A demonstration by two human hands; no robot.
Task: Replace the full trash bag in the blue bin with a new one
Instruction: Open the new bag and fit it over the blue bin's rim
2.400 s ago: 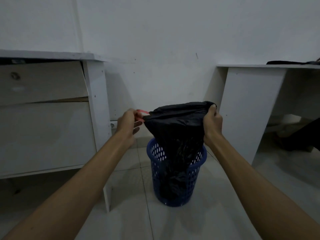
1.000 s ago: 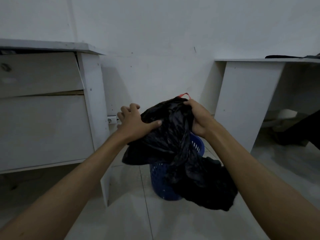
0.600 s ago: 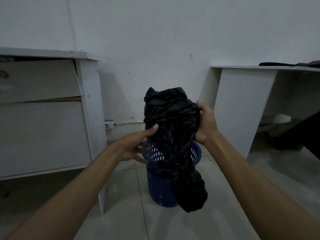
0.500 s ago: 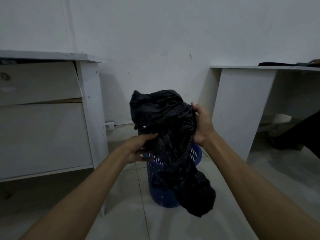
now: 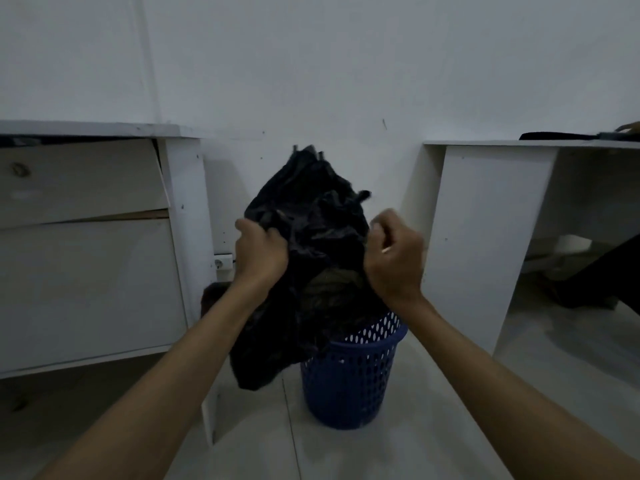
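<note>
I have my left hand (image 5: 261, 258) and right hand (image 5: 393, 258) both bunching the black bag (image 5: 311, 244); below them, the blue bin (image 5: 349, 372) could tip if loose plastic snags its rim.

Between my hands, the black bag (image 5: 311, 258) hides the blue bin (image 5: 349, 375) mouth; I can't tell its contents.
</note>
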